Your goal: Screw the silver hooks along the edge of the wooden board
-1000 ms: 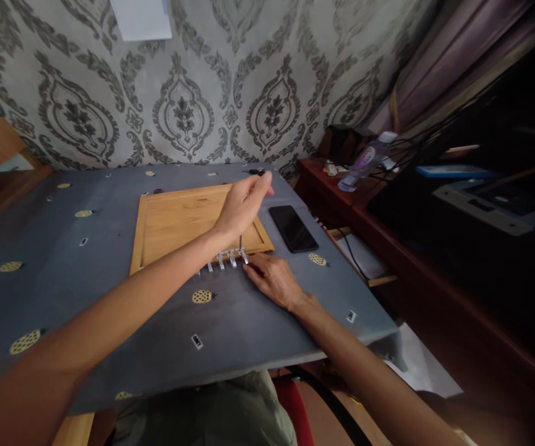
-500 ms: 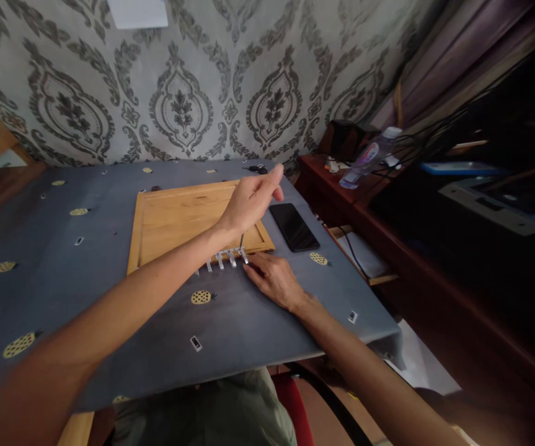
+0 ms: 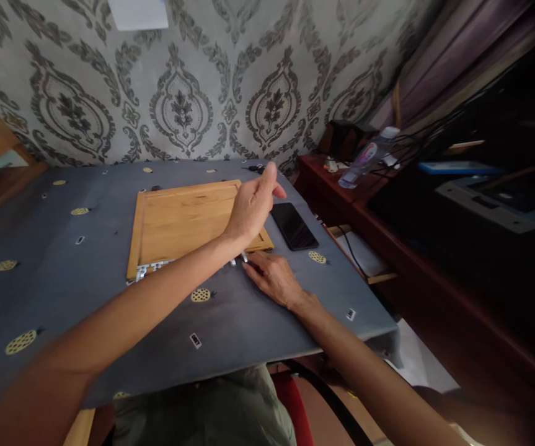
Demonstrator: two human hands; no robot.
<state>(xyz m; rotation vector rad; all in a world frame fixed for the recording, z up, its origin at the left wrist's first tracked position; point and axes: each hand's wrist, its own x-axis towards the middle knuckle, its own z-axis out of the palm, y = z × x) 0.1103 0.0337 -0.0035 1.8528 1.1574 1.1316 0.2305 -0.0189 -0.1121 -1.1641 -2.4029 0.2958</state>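
Note:
A framed wooden board (image 3: 183, 223) lies flat on the table. Small silvery metal brackets (image 3: 149, 268) run in a row along its near edge, partly behind my left forearm. My left hand (image 3: 252, 207) is closed above the board's right part, thumb pointing up. A screwdriver's thin dark shaft showed below it a moment ago; now the tool is hidden by the hand and wrist. My right hand (image 3: 274, 277) rests on the cloth by the near right corner, fingertips closed at the end bracket (image 3: 244, 256).
A black phone (image 3: 295, 226) lies right of the board, with keys (image 3: 255, 168) behind. Patterned blue-grey cloth (image 3: 104, 316) covers the table. On the dark red desk (image 3: 336, 183) at right stand a plastic bottle (image 3: 369, 158) and cables. An open drawer (image 3: 364, 254) sits below.
My left hand has turned, its wrist dipping lower and thumb more upright, so the shaft is covered. More brackets show at the left of the row. My right hand stays put.

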